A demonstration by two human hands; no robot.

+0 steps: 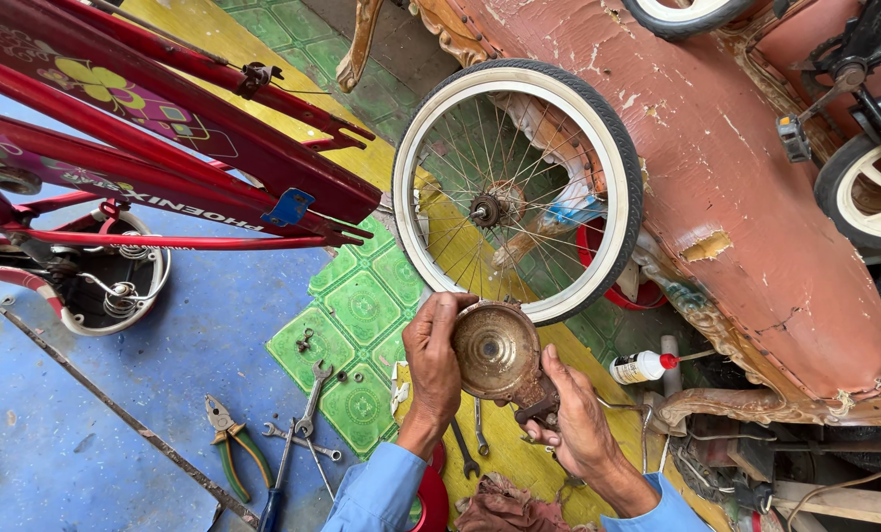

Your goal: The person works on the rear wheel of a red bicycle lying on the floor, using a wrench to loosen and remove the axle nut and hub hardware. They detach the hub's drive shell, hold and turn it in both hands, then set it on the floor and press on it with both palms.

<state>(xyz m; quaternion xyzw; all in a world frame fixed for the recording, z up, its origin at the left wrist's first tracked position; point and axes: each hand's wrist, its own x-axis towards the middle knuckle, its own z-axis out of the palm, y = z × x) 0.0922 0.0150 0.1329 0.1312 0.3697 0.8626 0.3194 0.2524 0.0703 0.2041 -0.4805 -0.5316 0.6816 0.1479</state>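
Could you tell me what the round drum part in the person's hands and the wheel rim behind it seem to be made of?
Drum part: apparently steel, dull brown with rust and grime, faint metallic sheen at its centre. Wheel rim: likely metal under white or cream paint, with thin bare-metal spokes and a black rubber tyre.

Blue floor with green patterned tiles; worn reddish carved sofa alongside.

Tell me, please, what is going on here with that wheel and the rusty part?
A person holds a rusty round drum in both hands: the left hand cups its rim and the right hand holds its bracket end. Just beyond it a spoked wheel stands off the bike. The red frame lies to the left, with wrenches and pliers on the floor.
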